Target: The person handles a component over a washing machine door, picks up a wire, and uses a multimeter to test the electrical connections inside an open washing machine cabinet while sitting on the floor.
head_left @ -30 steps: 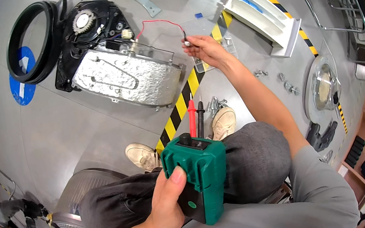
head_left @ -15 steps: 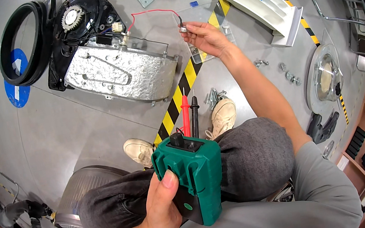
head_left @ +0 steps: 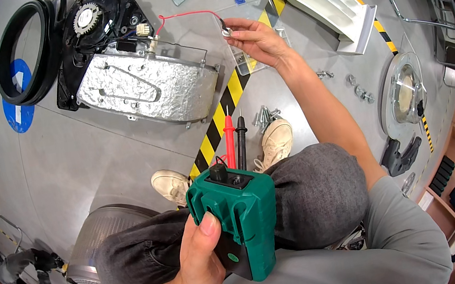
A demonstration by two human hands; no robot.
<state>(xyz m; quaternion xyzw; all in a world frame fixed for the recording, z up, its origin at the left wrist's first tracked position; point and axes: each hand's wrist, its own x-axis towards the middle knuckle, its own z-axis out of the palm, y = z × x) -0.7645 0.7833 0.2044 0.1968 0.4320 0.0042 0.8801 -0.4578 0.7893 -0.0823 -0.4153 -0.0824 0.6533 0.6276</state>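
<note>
My left hand (head_left: 198,255) is closed around a green-cased multimeter (head_left: 262,220), its thumb pressed on the back. From the meter's top end, a red probe (head_left: 230,141) and a black probe (head_left: 243,145) point away from me, side by side. Farther out, my right hand (head_left: 259,43) pinches a small round metal part (head_left: 226,32) with a black sleeve. A red wire (head_left: 185,14) runs from it to the foil-covered housing (head_left: 152,88), on which a white connector (head_left: 144,29) sits. Beyond the housing is a black part with a white gear (head_left: 87,18).
A black rubber ring (head_left: 23,53) lies far left. Bolts (head_left: 265,116) lie beside my shoe, near a striped floor tape (head_left: 216,126). Under my right hand is a clear compartment box (head_left: 282,39). A white drawer-like part (head_left: 324,2) and a round metal-rimmed part (head_left: 402,91) are to the right.
The round metal part has turned slightly in my right hand's fingers, showing more of its bright face. My left hand keeps its hold on the multimeter. The whole view has shifted a little.
</note>
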